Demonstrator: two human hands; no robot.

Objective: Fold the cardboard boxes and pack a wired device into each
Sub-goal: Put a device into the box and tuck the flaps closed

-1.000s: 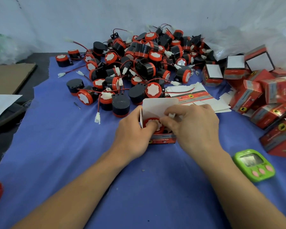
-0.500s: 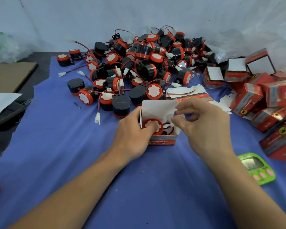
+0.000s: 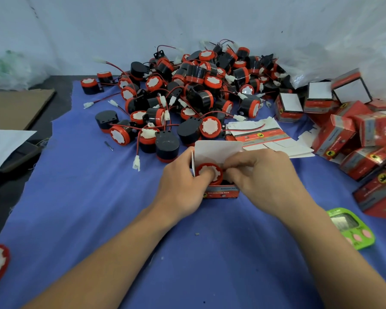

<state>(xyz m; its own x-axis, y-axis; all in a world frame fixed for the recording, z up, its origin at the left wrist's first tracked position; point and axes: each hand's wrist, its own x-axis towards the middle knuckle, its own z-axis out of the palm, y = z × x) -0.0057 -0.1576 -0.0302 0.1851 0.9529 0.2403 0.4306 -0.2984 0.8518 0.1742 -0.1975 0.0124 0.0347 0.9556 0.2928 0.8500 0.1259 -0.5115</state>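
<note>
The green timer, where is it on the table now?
In the head view, the green timer lies flat on the blue cloth at the right edge, beside the right forearm and just below the packed red boxes.

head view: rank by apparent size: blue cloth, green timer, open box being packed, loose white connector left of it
1. blue cloth
2. green timer and open box: look similar, both partly hidden, so unranked
3. white connector

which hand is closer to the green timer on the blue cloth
Right. The right hand works at the open box up and left of the green timer, with its forearm passing just beside the timer. The left hand is farther away, beyond the box.
</note>
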